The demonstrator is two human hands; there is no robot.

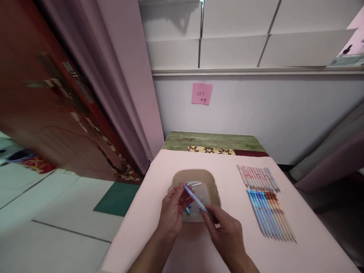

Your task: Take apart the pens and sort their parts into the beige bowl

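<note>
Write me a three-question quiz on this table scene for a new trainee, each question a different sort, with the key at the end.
1. True or false: of the two rows of pens at the right, the blue and orange-brown row lies farther from the person than the pink and grey row.

2. Multiple choice: the left hand and the right hand hold a light-blue pen between them. What is it held over?
A) The floor
B) The container
C) The pink and grey row

3. Fill in the blank: the paper note on the wall is ____ in colour.

Key: 1. False; 2. B; 3. Pink
</note>
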